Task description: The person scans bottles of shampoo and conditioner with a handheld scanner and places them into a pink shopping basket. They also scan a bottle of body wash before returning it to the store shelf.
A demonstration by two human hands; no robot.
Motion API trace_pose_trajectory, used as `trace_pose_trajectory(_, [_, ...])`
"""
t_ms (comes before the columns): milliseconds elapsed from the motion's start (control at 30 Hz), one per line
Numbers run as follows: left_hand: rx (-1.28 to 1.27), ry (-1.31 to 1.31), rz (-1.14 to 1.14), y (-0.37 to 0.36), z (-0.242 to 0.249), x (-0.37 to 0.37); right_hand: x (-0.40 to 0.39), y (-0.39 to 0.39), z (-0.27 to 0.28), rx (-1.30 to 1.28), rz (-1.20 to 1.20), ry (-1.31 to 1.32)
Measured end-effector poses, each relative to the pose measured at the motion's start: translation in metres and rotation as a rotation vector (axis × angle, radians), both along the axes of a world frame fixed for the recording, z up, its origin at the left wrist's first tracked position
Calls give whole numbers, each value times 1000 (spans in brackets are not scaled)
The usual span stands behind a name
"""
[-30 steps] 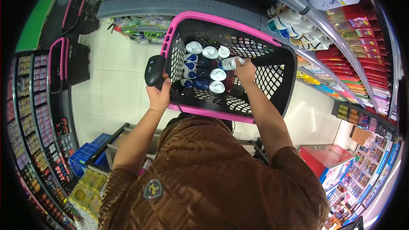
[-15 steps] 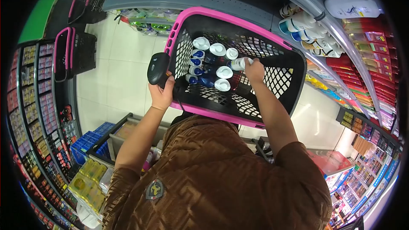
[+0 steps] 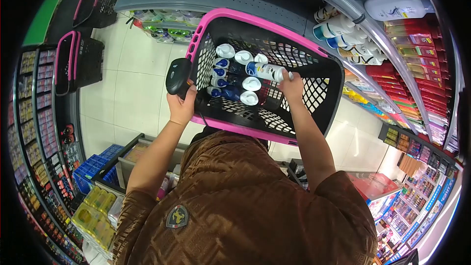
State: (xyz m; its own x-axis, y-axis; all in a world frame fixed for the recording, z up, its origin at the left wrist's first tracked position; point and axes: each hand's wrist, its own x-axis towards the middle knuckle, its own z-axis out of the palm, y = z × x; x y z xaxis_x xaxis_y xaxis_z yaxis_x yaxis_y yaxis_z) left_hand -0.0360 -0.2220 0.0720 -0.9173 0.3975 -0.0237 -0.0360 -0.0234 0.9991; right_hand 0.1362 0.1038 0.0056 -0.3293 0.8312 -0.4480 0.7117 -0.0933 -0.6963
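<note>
2 hands are up in the middle of the frame, both at the pink-rimmed basket (image 3: 321,51) that fills the upper centre. My left hand (image 3: 180,107) is clenched around the handle of a black barcode scanner (image 3: 177,75), whose head sits just outside the basket's left wall, left of centre in the picture. My right hand (image 3: 291,84) is inside the basket, fingers wrapped around the base of a white bottle (image 3: 265,71) with a blue band; the bottle lies tilted almost flat, its cap end pointing toward the left of the frame, held above the other bottles.

Below and to the left of it, the standing bottles (image 3: 230,76) are packed against the basket's left wall, white caps up, blue bodies just visible between them. I count roughly 8 caps, though the mesh hides some. The right half of the basket floor shows bare black mesh.

At the upper right of the frame, store shelves (image 3: 392,49) carry white bottles and red packs. At the upper left, 2 more pink-trimmed baskets (image 3: 78,64) stand on the pale tiled floor (image 3: 132,93). My brown patterned shirt (image 3: 235,201) fills the lower centre.
</note>
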Motion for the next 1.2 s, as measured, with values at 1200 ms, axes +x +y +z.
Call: trace_pose_trajectory(1200, [-105, 11, -21, 1, -4, 1, -20, -19, -72, 157, 617, -122])
